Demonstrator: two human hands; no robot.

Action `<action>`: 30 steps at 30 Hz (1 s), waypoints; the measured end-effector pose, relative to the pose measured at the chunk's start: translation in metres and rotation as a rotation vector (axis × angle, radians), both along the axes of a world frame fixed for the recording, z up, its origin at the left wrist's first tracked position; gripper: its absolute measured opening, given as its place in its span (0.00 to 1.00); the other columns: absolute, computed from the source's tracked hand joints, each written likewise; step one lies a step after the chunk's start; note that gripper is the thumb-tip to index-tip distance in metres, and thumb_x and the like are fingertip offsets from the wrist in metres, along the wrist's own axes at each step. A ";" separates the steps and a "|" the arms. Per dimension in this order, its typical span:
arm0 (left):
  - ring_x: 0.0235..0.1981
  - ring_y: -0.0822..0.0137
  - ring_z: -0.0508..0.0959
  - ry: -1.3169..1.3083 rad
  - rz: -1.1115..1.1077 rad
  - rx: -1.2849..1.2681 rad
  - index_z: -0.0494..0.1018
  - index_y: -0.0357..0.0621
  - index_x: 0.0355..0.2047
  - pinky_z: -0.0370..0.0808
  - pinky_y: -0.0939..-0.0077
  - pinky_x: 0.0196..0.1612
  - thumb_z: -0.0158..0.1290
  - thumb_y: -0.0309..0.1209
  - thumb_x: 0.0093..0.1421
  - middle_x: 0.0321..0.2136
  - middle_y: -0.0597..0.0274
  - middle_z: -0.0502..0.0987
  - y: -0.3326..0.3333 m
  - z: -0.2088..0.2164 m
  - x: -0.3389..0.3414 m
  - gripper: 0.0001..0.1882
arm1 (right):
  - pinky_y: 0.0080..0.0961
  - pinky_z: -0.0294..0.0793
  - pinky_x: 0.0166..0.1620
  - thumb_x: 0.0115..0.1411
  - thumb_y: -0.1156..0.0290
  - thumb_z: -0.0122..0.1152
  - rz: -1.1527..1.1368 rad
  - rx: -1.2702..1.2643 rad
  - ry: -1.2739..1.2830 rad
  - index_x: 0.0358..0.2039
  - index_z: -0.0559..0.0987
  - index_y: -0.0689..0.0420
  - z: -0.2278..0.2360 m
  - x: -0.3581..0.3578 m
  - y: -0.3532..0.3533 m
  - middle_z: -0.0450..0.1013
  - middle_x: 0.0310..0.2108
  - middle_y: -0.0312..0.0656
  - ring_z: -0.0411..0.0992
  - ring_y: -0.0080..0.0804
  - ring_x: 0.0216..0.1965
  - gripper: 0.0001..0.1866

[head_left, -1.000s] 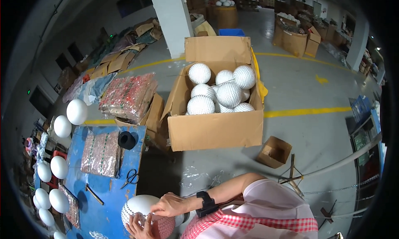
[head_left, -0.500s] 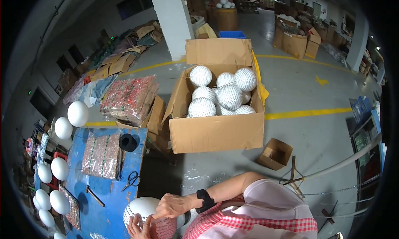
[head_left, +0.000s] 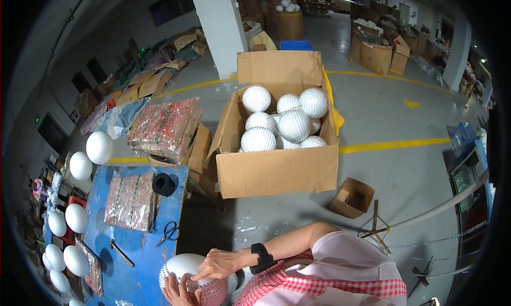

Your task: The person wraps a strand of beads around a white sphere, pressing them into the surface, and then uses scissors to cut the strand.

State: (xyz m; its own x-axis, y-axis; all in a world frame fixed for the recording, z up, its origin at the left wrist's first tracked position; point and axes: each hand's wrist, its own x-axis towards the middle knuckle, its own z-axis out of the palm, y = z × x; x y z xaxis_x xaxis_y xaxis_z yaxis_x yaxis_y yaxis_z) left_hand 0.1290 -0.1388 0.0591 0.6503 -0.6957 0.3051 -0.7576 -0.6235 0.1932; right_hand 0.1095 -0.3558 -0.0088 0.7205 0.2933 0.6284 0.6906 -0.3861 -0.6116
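A white ball (head_left: 186, 263) is at the table's near edge, low in the view. Rows of small studs run along its left side, and a pinkish studded band covers its lower right. My left hand (head_left: 180, 292) cups the ball from the near side, fingertips pressed on its surface. From the right, my right hand (head_left: 220, 264) comes over the ball with curled fingers and a finger pointed down at it, close to my left fingertips. Whether a thin strand lies between those fingers cannot be made out. A black strap is round my right wrist.
Scissors (head_left: 169, 231), a black spool (head_left: 163, 184), a hammer-like tool (head_left: 122, 253) and a plastic-wrapped pack (head_left: 130, 201) lie on the blue table (head_left: 143, 263). Plain white balls (head_left: 76, 217) stand along its left. A carton (head_left: 277, 173) of studded balls and a small box (head_left: 352, 197) are beyond.
The ball has shifted slightly to the right under my hands. My right hand's finger has straightened and moved slightly left, nearer my left fingertips.
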 end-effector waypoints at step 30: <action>0.64 0.53 0.61 -0.271 0.067 0.560 0.65 0.67 0.61 0.58 0.47 0.62 0.47 0.54 0.60 0.62 0.55 0.64 0.046 -0.041 0.011 0.29 | 0.35 0.74 0.28 0.59 0.60 0.60 -0.041 -0.101 0.013 0.41 0.84 0.50 0.003 -0.020 0.023 0.79 0.30 0.46 0.77 0.44 0.28 0.13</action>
